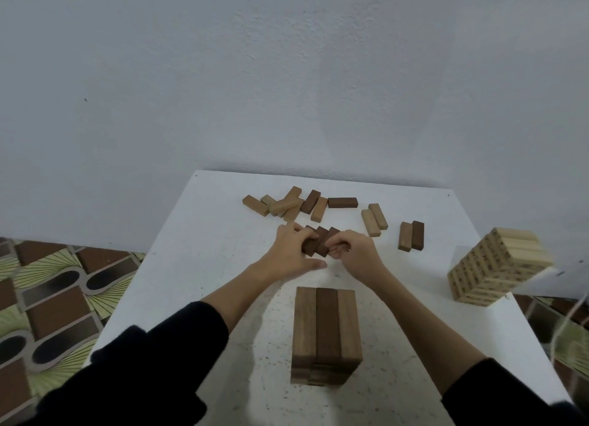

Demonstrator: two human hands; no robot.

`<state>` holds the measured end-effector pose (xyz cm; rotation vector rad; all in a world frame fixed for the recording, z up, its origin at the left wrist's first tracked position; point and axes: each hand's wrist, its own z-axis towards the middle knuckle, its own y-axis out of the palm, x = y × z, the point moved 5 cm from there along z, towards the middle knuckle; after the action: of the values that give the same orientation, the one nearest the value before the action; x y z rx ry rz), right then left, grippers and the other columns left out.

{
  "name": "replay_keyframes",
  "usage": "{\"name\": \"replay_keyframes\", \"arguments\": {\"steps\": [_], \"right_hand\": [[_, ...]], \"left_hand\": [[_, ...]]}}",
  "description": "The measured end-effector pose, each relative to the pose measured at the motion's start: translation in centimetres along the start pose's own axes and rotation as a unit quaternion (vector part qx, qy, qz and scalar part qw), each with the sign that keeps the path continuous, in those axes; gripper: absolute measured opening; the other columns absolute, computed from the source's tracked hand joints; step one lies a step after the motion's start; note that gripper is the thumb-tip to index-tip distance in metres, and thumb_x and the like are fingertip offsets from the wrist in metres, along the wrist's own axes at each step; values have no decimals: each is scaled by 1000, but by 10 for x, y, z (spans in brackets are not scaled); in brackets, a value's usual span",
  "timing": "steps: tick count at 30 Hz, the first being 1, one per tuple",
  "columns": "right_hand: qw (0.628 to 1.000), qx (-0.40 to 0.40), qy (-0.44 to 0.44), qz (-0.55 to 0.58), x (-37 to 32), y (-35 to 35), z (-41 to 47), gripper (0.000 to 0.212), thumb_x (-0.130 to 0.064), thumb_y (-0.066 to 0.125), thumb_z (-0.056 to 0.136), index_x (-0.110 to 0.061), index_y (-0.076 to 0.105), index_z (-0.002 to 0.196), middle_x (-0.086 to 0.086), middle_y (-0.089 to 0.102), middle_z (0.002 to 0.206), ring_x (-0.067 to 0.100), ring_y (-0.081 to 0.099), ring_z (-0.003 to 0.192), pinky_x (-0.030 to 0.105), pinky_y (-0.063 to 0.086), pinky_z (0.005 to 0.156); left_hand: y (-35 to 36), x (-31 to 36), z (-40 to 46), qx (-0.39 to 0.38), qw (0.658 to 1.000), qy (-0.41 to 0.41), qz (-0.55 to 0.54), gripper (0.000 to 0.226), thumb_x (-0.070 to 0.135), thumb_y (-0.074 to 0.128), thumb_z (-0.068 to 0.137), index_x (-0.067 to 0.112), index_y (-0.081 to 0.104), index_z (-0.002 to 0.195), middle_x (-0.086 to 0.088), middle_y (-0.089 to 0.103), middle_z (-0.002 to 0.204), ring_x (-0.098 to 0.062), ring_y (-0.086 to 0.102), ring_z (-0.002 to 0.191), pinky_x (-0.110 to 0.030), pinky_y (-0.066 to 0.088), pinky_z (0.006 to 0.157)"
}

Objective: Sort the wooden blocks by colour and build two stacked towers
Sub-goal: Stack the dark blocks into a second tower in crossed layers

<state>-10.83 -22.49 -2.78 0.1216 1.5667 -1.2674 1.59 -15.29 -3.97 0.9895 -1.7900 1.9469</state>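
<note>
Gripping a small cluster of dark brown blocks (319, 242) from both ends, the two hands meet near the middle of the white table (197, 260); the left hand (291, 253) has its fingers curled over the cluster's 9 o'clock end with the thumb stretched out flat on the table beneath, and the right hand (352, 250) has its fingers curled in tight against the 3 o'clock end, so the blocks sit pinched between the two sets of fingertips, about three of them side by side and slanted. At 6 o'clock from the hands stands the dark tower (326, 333), its top layer made of three brown blocks lying lengthwise. At 3 o'clock, near the table's edge, the pale tower (500, 266) rises taller, built of light wood. At 12 o'clock from the hands a loose heap of tan and brown blocks (287, 204) lies scattered, with one dark block (342, 202) just beside it; toward 2 o'clock lie a pair of pale blocks (374, 219), and farther out a brown pair (411, 236) side by side
</note>
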Motion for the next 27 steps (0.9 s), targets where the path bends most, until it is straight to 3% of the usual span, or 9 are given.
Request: {"name": "replay_keyframes", "arguments": {"steps": [2,4,7,10,15,17,21,25,27], "right_hand": [[999,11,34,6,4,1,-1,17,8,52,88,1,62,98,21,65,98,22,63,76,21,51,74],[996,23,86,22,11,2,0,27,7,52,88,-4,54,113,17,60,111,18,63,75,13,47,71],[995,7,103,19,15,6,1,48,7,46,90,-5,40,136,11,50,129,19,60,82,25,49,83],[998,14,54,-29,11,8,4,49,8,49,88,-1,41,135,17,53,122,25,58,87,32,47,89],[996,-40,18,-80,6,16,7,58,-5,74,75,-2,49,127,16,55,110,13,44,79,8,33,65],[995,-45,20,-86,6,18,5,66,-9,77,73,-2,45,130,17,51,112,13,40,83,11,32,64],[995,-32,39,-84,11,14,-1,82,-17,82,68,-4,39,136,14,43,120,13,40,91,20,37,79],[996,-43,46,-64,14,14,-3,78,-20,81,71,-10,40,137,6,47,115,11,44,86,18,39,74],[997,-39,35,-51,14,14,-3,78,-20,82,70,-10,41,136,3,47,111,10,45,84,15,40,71]], "left_hand": [[-1,-2,0,3,1000,-3,18,63,39,81,71,20,54,124,-5,38,119,-18,29,112,-25,28,93],[0,-4,-1,5,999,-10,37,67,41,81,69,22,52,126,-5,38,122,-21,31,116,-28,32,94],[4,-6,-2,13,996,-19,83,70,52,79,67,29,49,127,-1,39,127,-20,31,118,-37,33,95],[5,-6,-1,12,996,-23,84,71,54,78,67,31,47,127,1,39,129,-19,31,119,-39,30,93],[5,2,2,-18,994,0,107,73,49,78,69,25,45,130,1,42,130,-20,33,118,-36,29,92],[1,3,1,-24,994,14,102,74,38,78,72,23,41,135,0,44,133,-22,35,120,-37,32,95],[-5,2,-1,-81,997,21,4,87,16,80,72,19,32,144,-6,44,134,-23,38,123,-42,39,105],[-9,-12,-4,-69,997,-4,-16,102,21,85,65,18,25,147,-5,32,145,-24,28,134,-40,31,111],[-11,-18,-8,-54,996,-31,-70,101,16,85,66,18,25,147,-4,38,139,-20,36,130,-31,34,106]]}}
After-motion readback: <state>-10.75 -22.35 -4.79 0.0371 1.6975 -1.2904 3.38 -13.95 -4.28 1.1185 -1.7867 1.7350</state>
